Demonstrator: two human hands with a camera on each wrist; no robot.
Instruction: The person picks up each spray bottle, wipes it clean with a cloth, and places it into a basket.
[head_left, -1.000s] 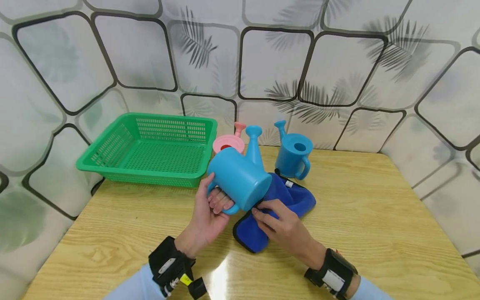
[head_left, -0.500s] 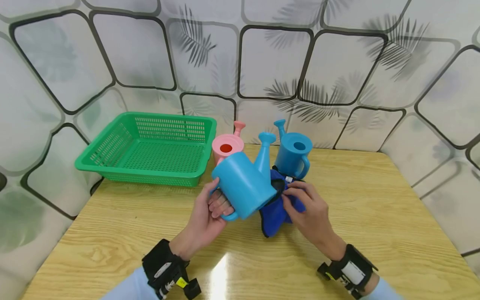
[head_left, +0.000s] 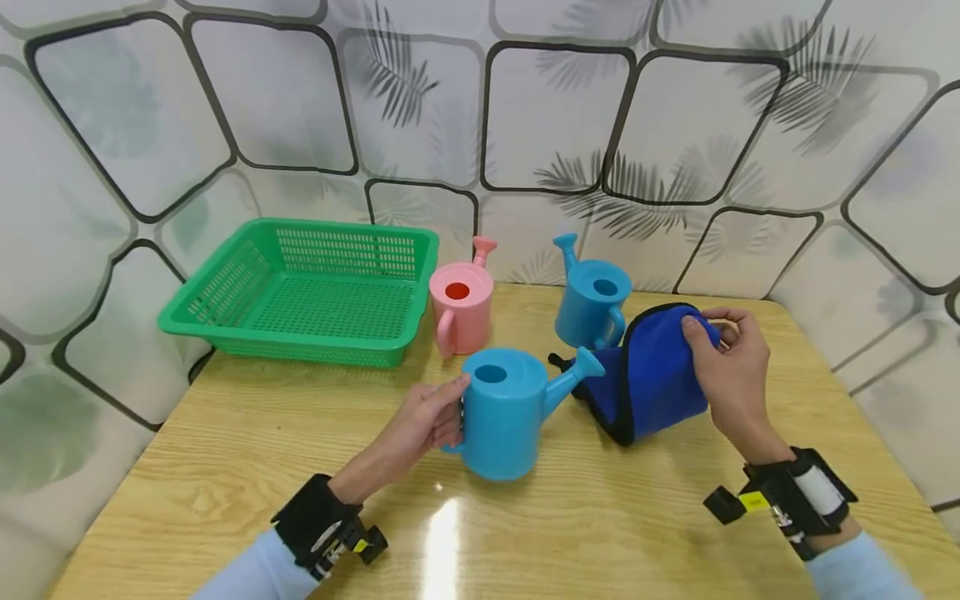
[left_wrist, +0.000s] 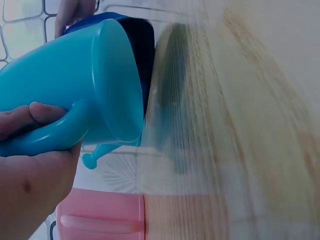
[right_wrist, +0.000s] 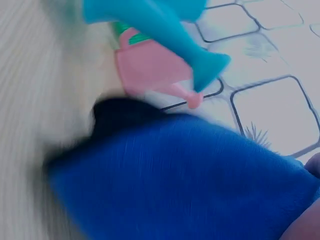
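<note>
The left hand (head_left: 420,417) has its fingers wrapped round the handle of the near blue watering can (head_left: 502,425), thumb extended along the top; that wrist comes in from between seven and eight o'clock. The can stands upright, its spout aimed at two; I can't tell whether its base touches the table (head_left: 585,533). The right hand (head_left: 735,371) pinches a corner of the blue cloth (head_left: 667,375) between thumb and fingers, wrist bent up from five o'clock, the cloth drooping below. Seen from the near can, the cloth sits between two and three, the other blue can (head_left: 588,308) past one, the pink can (head_left: 465,321) at eleven and the green basket (head_left: 300,343) at ten.
</note>
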